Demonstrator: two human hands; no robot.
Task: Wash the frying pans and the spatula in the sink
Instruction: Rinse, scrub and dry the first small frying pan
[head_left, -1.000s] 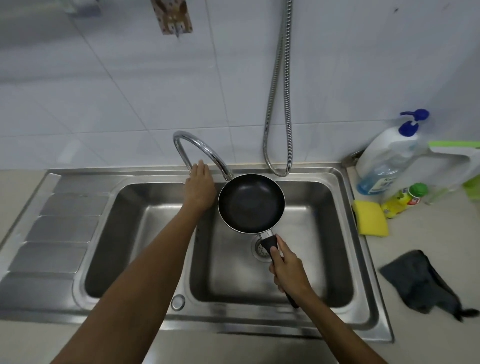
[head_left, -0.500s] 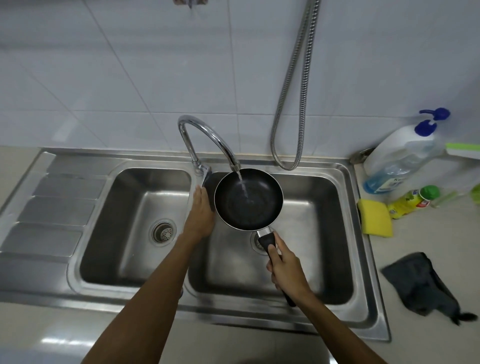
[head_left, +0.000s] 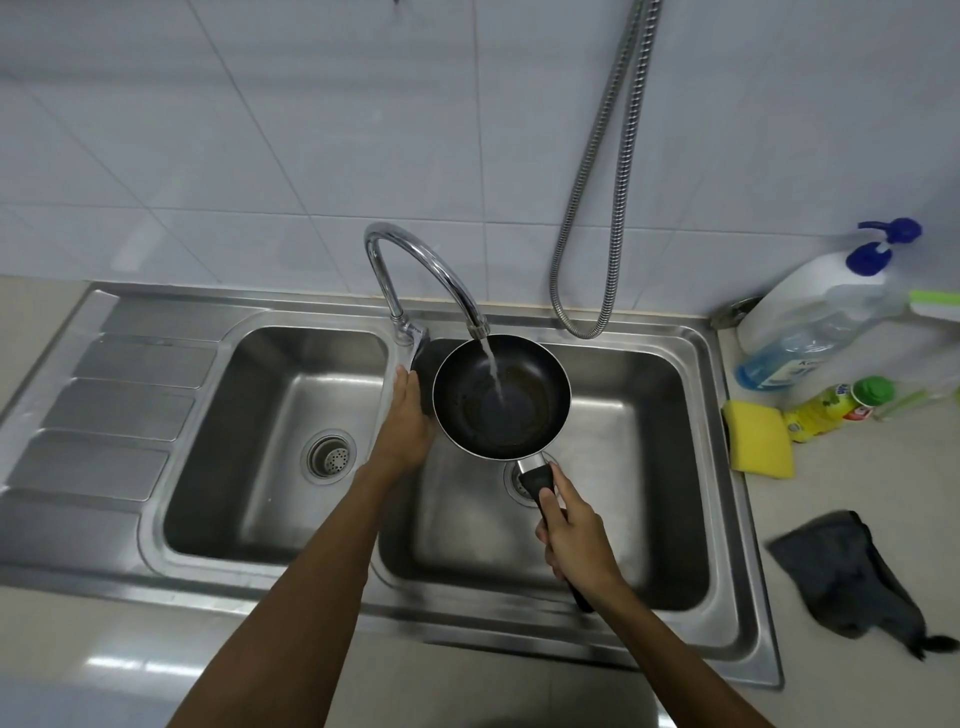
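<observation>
A small black frying pan (head_left: 501, 397) hangs over the right basin of the steel double sink (head_left: 649, 332), held level under the tap spout (head_left: 477, 325). A thin stream of water (head_left: 493, 371) falls into the pan and pools on its bottom. My right hand (head_left: 576, 535) grips the pan's black handle. My left hand (head_left: 408, 421) lies over the divider between the basins, its straight fingers reaching the end of the tap lever (head_left: 415, 340). No spatula and no other pan are in view.
On the counter to the right lie a yellow sponge (head_left: 761, 439), a small yellow bottle with a green cap (head_left: 831, 410), a large pump bottle (head_left: 810, 322) and a dark cloth (head_left: 852, 577). A metal hose (head_left: 602, 208) hangs behind the sink. A drainboard (head_left: 119, 405) is at left.
My left hand came down from the tap's base to the lever. Water started flowing and now collects in the pan. My right hand has kept the pan under the spout.
</observation>
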